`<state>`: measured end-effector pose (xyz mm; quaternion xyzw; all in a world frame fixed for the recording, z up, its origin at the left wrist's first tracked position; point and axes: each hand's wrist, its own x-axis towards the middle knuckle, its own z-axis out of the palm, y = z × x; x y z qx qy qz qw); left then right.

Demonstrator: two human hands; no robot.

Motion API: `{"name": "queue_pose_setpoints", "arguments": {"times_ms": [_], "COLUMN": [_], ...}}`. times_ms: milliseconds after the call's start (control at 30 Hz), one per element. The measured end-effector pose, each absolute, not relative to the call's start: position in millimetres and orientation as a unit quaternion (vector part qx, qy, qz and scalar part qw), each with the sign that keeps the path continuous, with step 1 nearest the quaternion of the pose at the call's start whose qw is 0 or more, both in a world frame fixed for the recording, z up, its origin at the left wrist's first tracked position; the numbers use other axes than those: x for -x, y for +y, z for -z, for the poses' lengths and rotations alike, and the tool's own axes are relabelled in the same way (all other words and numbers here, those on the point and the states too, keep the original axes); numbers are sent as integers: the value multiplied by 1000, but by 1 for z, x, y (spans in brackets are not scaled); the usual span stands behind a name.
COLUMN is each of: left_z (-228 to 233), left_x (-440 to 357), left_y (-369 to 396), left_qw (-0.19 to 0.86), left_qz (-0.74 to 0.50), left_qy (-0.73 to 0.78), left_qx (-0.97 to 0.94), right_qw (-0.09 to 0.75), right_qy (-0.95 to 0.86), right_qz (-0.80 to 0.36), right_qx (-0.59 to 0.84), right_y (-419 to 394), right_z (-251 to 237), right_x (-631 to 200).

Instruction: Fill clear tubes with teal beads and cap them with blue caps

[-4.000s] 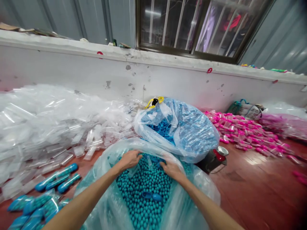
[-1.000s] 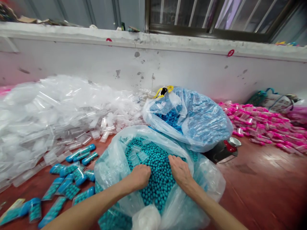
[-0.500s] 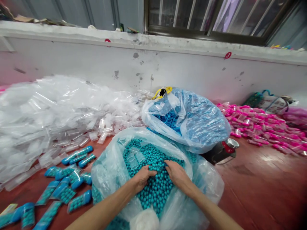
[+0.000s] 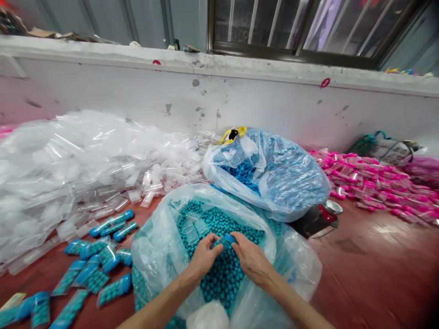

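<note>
My left hand [image 4: 206, 254] is closed around a small clear plastic container, mostly hidden by the fingers, above the teal balls. Between the fingertips of my right hand [image 4: 253, 258] is a blue cap [image 4: 230, 238], held against or close to that container. Both hands are over an open, translucent plastic bag [image 4: 154, 244] full of small round teal balls [image 4: 221, 285]. Several clear empty containers [image 4: 192, 228] lie on the balls, just beyond my left hand. To the left, on the red floor, are several blue-capped containers [image 4: 115, 289] filled with teal balls.
A large heap of clear containers [image 4: 85, 155] spreads along the wall at left. Behind the ball bag stands a bag of blue caps [image 4: 291, 169]. A dark container with a silver lid [image 4: 333, 207] and a pile of pink-capped containers [image 4: 373, 180] are at right.
My hands have risen slightly from the balls and drawn closer together. The blue cap now shows at my right fingertips. The view has shifted slightly.
</note>
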<state>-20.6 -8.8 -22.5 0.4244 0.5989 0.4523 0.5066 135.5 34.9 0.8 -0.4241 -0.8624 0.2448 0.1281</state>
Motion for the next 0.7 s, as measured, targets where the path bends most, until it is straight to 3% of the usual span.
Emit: {"name": "queue_pose_setpoints", "arguments": {"times_ms": [133,233,367,533,700], "left_z": [22,17,14,18,17], "left_x": [24,27,27,22,16], "left_y": [-14,-20,-23,-24,-30], "left_qw": [661,710,712,685,684], "left_qz": [-415,-413,-430,-461,-496], "left_qy": [524,480,446,424,419], "left_qx": [-342,-307,-330,-373,-332], "right_qw": [137,150,217,235,236], "right_qy": [-858,-858,-826,-789,-754], "right_qz": [-289,-258,-229,-391,-454], "right_qx": [401,417,467,411,412], "right_y": [36,38,34,30,31], "right_z": [-2,-8,-18,-23,-22], "right_x": [-140,-141,-135,-126,-126]}}
